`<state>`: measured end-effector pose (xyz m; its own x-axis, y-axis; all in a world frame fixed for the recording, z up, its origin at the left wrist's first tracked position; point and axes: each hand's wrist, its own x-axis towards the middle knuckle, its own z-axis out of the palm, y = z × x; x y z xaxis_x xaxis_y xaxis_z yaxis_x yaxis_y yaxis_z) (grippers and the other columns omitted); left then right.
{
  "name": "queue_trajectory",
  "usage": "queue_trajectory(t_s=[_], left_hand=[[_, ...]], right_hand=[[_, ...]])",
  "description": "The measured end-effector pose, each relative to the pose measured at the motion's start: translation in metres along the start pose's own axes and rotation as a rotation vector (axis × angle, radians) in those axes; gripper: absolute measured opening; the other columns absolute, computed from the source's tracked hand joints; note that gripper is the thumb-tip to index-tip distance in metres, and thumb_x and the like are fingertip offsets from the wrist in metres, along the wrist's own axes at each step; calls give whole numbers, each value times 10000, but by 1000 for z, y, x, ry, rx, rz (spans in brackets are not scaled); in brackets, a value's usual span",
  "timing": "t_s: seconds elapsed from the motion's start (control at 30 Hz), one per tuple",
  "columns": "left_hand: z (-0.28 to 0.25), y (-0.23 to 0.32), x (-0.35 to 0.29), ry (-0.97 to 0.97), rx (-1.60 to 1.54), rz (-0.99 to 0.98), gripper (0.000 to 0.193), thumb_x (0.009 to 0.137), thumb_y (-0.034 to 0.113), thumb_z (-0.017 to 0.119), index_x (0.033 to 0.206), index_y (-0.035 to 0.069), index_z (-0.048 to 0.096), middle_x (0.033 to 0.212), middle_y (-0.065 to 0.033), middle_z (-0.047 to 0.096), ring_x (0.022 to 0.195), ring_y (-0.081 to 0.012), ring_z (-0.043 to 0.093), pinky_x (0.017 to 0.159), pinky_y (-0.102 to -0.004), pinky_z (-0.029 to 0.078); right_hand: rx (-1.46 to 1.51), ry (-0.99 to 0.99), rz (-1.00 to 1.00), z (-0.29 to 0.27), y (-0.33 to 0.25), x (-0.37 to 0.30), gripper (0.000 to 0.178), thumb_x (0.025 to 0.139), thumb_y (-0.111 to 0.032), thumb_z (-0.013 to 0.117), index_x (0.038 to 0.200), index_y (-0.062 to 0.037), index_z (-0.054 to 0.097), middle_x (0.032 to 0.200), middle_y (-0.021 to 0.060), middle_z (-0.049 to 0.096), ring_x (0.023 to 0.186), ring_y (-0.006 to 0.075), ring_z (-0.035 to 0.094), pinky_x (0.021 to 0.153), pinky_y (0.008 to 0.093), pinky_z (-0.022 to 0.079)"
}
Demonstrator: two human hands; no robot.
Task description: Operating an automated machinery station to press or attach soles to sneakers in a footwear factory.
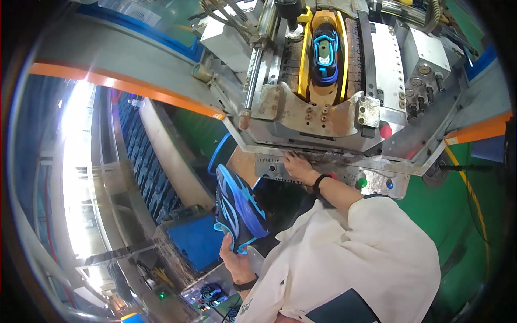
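My left hand [235, 262] grips a black and blue sneaker [237, 207] at its heel end, thumb on the near side. The sneaker is held up, toe pointing away from me. My right hand [299, 167] rests on a metal control panel [344, 180] at the front of a machine, fingers stretched over it near a knob [272, 168]; no object shows in it. Beyond the panel, another blue-laced shoe [325, 54] sits sole-down between the yellow side plates [303, 59] of the machine.
A curved metal clamp [318, 116] stands at the machine's front. To the left runs a conveyor with a dark textured belt [142, 156]. A blue panel [196, 242] is beside it. Gauges and valves [425, 70] sit at the right. A yellow cable [468, 188] crosses the green floor.
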<state>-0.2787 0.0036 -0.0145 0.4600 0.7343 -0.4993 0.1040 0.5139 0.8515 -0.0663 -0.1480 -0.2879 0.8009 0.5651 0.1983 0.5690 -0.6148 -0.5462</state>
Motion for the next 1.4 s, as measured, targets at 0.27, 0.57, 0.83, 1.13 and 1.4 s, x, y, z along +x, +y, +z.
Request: queue_trajectory(t_s=[0.27, 0.57, 0.83, 1.13, 1.4], left_hand=[[-51, -24, -5, -4, -29, 4, 218, 849, 115, 641, 1044, 19, 636, 1016, -94, 693, 871, -240, 684, 738, -376, 569], [-129, -83, -23, 269, 834, 640, 226, 774, 65, 694, 997, 28, 702, 931, -44, 673, 812, -185, 634, 638, -274, 472], [-232, -105, -75, 836, -416, -78, 125, 728, 76, 746, 823, -3, 729, 660, -20, 573, 478, -112, 448, 433, -271, 303], [-425, -109, -67, 1195, -648, 56, 190, 680, 62, 757, 830, -23, 677, 787, -100, 637, 689, -184, 621, 509, -314, 420], [-625, -192, 16, 1660, 124, 54, 215, 647, 176, 683, 690, -26, 621, 629, -156, 635, 609, -340, 629, 610, -425, 470]], right_hand=[[205, 5, 25, -7, 10, 1, 235, 822, -210, 589, 992, -51, 558, 1079, 155, 534, 1094, 323, 527, 869, 472, 479], [320, -51, -3, 0, 31, 29, 218, 769, -191, 651, 885, -9, 620, 878, 202, 609, 860, 409, 578, 709, 459, 463], [611, -101, -326, -21, -137, 168, 136, 854, -66, 638, 976, -6, 638, 819, 53, 634, 731, 120, 583, 700, 271, 495], [552, -12, -1387, -91, -643, 186, 275, 808, -89, 712, 1062, -23, 627, 890, 101, 644, 780, 235, 622, 697, 339, 487], [283, -34, -1848, -1, -969, 107, 654, 724, -185, 756, 1316, -56, 508, 1285, 189, 570, 1196, 347, 533, 1018, 404, 432]])
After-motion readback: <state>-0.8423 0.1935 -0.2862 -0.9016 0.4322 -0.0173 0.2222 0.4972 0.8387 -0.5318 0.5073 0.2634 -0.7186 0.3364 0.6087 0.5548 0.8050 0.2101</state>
